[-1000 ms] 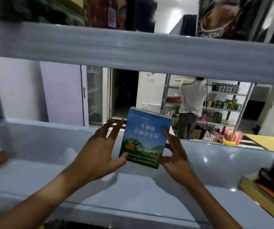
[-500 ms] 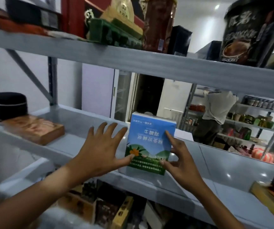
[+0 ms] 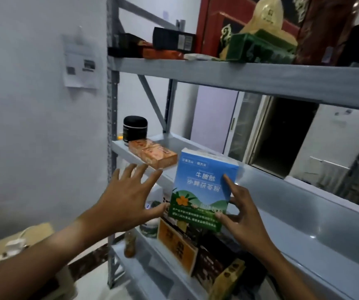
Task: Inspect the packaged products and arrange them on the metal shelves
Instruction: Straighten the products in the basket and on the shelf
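Head cam: right hand (image 3: 242,215) pinches the blue-and-green box (image 3: 204,191) at its right edge, index finger laid up the front, thumb under the lower corner. The box is upright, at the front edge of the middle metal shelf (image 3: 293,213). Left hand (image 3: 126,198) is just left of it, fingers spread wide, thumb tip at the box's lower left edge. Orange boxes (image 3: 154,154) and a black jar (image 3: 135,129) sit further left and back.

Box (image 3: 202,189) is held upright at front edge of mid shelf (image 3: 304,215), between left hand (image 3: 126,200) & right hand (image 3: 241,219). Jar (image 3: 134,129) & flat packs (image 3: 154,154) are set at shelf's far left; more boxes on shelf below.
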